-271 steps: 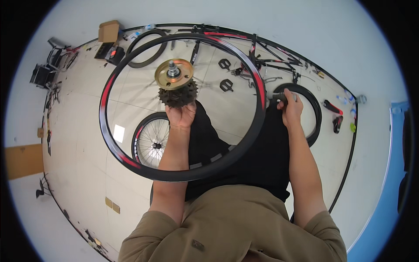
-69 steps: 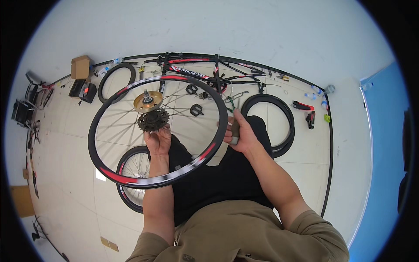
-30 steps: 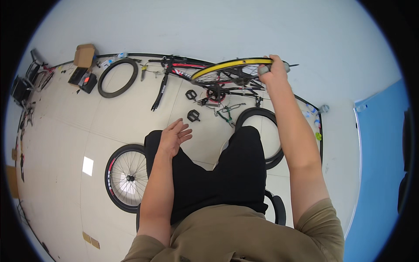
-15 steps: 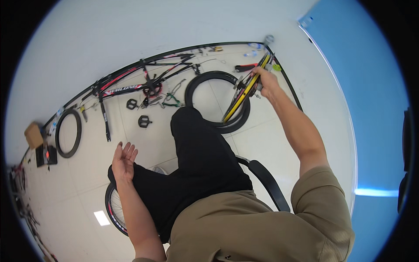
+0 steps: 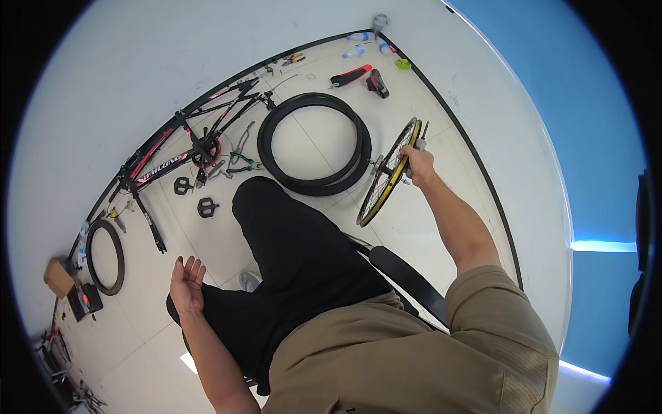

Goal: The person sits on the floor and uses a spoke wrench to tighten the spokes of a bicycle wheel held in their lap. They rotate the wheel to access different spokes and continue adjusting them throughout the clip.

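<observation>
In my right hand point(image 5: 419, 165) is a spoked bicycle wheel point(image 5: 379, 205), gripped at its side and held tilted on edge above the floor. Its rim is lined in yellow and bears no tyre. My fingers are partly hidden behind the rim. My left hand point(image 5: 187, 284) hovers palm up near my left knee, fingers spread, with nothing in it. Two black tyres point(image 5: 265, 148) lie overlapped on the floor just left of the wheel.
A black and red bicycle frame point(image 5: 162, 168) lies along the wall, with pedals point(image 5: 207, 207) and green-handled pliers point(image 5: 241, 165) close by. Another tyre point(image 5: 121, 259) and a cardboard box point(image 5: 58, 278) are at left. Plastic bottles point(image 5: 355, 51) lie far back; a chair armrest point(image 5: 407, 279) is beside me.
The wheel in my right hand has moved away from over the tyres, which now show fully. My view has shifted toward the right. The left hand stays open.
</observation>
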Motion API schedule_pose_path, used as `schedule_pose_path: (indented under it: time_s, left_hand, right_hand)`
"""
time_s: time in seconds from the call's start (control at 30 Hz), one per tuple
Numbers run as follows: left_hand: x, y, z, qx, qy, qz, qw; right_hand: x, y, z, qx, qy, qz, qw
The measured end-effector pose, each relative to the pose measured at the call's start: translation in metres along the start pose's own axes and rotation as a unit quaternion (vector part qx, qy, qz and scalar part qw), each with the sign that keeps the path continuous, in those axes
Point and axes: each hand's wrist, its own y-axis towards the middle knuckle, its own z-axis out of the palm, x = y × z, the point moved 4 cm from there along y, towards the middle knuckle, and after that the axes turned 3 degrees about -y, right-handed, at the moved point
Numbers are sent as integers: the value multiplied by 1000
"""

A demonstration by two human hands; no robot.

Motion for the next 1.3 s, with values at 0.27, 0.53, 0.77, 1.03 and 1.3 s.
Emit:
schedule_pose_path:
  time_s: [0.27, 0.53, 0.77, 1.03, 1.3]
  left_hand:
    - [0, -6, 10, -17, 33, 1, 999]
    - [-1, -10, 6, -31, 38, 11, 999]
    - [1, -8, 5, -16, 57, 11, 998]
    - [1, -7, 7, -12, 51, 13, 999]
    - [0, -10, 11, -28, 37, 15, 999]
  right_hand:
    - [-18, 9, 13, -21, 61, 5, 998]
    - [-39, 42, 55, -55, 131, 13, 990]
    - [-18, 42, 80, -45, 173, 30, 983]
    - [-87, 11, 67, 61, 0, 83, 995]
    - [-159, -59, 26, 87, -114, 203, 969]
